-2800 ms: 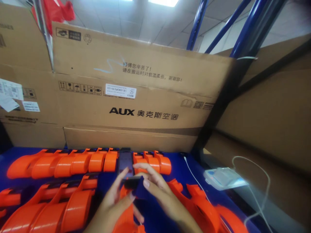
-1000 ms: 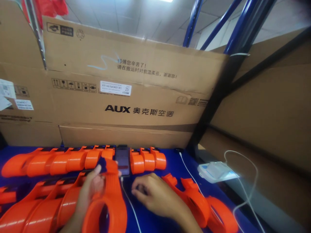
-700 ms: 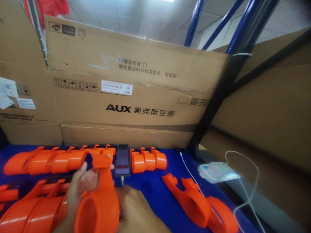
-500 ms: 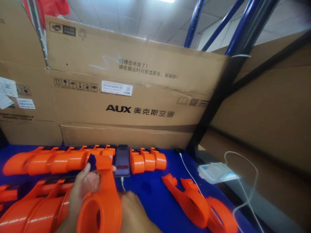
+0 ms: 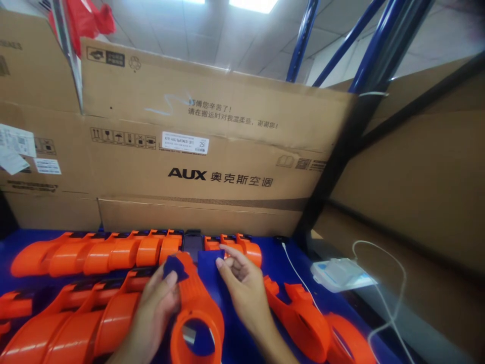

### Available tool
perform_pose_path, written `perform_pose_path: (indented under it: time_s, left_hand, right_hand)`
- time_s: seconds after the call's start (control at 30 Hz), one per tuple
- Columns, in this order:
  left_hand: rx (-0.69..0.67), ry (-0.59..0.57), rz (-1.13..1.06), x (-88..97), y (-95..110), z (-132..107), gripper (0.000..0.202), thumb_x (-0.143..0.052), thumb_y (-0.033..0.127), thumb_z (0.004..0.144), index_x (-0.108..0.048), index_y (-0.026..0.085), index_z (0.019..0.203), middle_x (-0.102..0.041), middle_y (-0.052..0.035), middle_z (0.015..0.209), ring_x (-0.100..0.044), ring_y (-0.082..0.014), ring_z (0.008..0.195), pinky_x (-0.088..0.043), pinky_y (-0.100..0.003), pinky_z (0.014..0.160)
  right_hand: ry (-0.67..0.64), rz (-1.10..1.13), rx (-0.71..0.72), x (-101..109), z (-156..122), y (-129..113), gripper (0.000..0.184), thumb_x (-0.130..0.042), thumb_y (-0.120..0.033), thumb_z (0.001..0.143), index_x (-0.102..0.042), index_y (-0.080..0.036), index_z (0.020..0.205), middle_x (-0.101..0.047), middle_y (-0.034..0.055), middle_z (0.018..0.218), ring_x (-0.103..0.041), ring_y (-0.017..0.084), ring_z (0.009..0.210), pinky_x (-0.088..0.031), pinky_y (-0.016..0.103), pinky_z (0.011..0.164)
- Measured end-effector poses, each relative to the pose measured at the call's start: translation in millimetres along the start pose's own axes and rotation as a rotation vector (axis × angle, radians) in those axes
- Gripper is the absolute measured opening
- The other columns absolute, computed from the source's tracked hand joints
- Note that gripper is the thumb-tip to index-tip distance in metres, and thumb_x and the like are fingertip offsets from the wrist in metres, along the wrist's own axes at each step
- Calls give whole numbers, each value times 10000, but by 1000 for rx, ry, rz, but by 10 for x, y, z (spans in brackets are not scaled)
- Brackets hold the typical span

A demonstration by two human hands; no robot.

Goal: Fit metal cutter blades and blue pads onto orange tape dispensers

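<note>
My left hand (image 5: pixel 156 303) is closed around the head of an orange plastic tape dispenser (image 5: pixel 200 298), whose open ring hangs downward. Under that thumb, a dark blue piece (image 5: pixel 175 267) lies against the dispenser's head. Just to the right, my right hand (image 5: pixel 247 285) pinches a flat blue piece (image 5: pixel 208 259) between thumb and fingers, apart from the dispenser. What the blue piece is made of I cannot make out. Behind it, a phone (image 5: pixel 193 242) is partly covered.
Rows of similar orange dispensers (image 5: pixel 123 253) stand at the back and left of the blue surface (image 5: pixel 246 328). More dispensers (image 5: pixel 303 323) lie at the right. Beyond them are a white box (image 5: pixel 343 275) with cables and a dark post (image 5: pixel 326 172). Large cardboard (image 5: pixel 227 151) forms the back.
My right hand has come out from behind the dispenser and moved right, now showing a blue piece in its fingers. My left hand and the dispenser have shifted right.
</note>
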State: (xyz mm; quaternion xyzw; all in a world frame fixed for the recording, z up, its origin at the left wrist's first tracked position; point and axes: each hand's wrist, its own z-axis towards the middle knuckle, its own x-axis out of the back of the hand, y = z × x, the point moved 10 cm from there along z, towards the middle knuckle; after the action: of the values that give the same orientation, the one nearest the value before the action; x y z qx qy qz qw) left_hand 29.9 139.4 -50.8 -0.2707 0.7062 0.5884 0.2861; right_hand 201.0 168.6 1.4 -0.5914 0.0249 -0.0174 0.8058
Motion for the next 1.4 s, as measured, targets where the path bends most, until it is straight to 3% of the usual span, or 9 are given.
perform_pose_path:
  time_s: [0.17,0.27,0.37,0.47,0.57,0.7,0.87,1.17,1.4]
  left_hand:
    - [-10,-94,-19,-139,-89,-3,540,-786,349,758,-643,236,1266,-772,-118,1169,-689,-354,1129,-554,-472,948]
    - [-27,-70,-10,-71,-70,26,498,-788,344,762,-657,222,1227,-762,-121,1191,-685,-344,1134,-549,-461,956]
    - [-16,-53,5,1,-53,59,449,-786,333,782,-664,220,1199,-756,-114,1203,-690,-325,1126,-552,-439,950]
    - [-23,-33,24,37,-34,74,449,-780,343,793,-663,218,1207,-754,-115,1204,-694,-325,1119,-561,-431,933]
    - [-60,22,81,64,-7,69,476,-802,343,770,-670,219,1209,-761,-116,1188,-693,-330,1122,-567,-418,919]
    - [-157,80,175,51,79,39,540,-882,301,664,-701,243,1169,-756,-81,1214,-647,-340,1196,-566,-379,930]
    - [-219,57,186,-12,146,27,560,-902,312,637,-710,234,1158,-740,-79,1239,-611,-358,1238,-544,-389,989]
    - [-248,69,161,-43,197,-33,554,-900,302,629,-718,251,1151,-753,-75,1210,-617,-376,1223,-561,-411,961]
    - [-264,27,112,-67,225,-86,591,-906,257,617,-728,271,1181,-729,-65,1276,-548,-383,1306,-534,-385,1010]
  right_hand:
    - [-56,10,-56,-51,-38,-1,426,-565,-575,931,-723,-179,914,-696,49,847,-653,220,831,-532,354,822]
    - [-79,-25,-16,-95,-79,-38,502,-432,-616,975,-716,-231,1124,-702,82,1160,-579,273,1210,-402,430,1098]
    - [-168,-31,-18,-189,-106,-19,515,-394,-609,990,-649,-266,1277,-617,64,1361,-431,252,1393,-250,436,1206]
    - [-209,5,-32,-220,-114,3,490,-389,-569,1003,-608,-271,1324,-599,50,1392,-412,247,1411,-217,448,1221]
    - [-236,10,-5,-223,-122,-52,454,-378,-530,1013,-603,-277,1316,-595,43,1396,-436,258,1393,-275,451,1197]
    - [-270,-116,88,-220,-147,-213,374,-560,-435,960,-583,-300,1307,-628,46,1344,-546,265,1284,-401,429,1110]
    - [-294,-230,177,-221,-162,-348,359,-693,-334,880,-631,-280,1230,-664,57,1275,-587,276,1226,-414,431,1087]
    - [-327,-255,143,-220,-144,-315,348,-685,-370,891,-648,-269,1222,-680,65,1260,-606,285,1203,-424,463,1082]
    - [-381,-181,141,-255,-219,-355,489,-700,-408,885,-564,-278,1336,-623,78,1361,-555,285,1289,-412,472,1112]
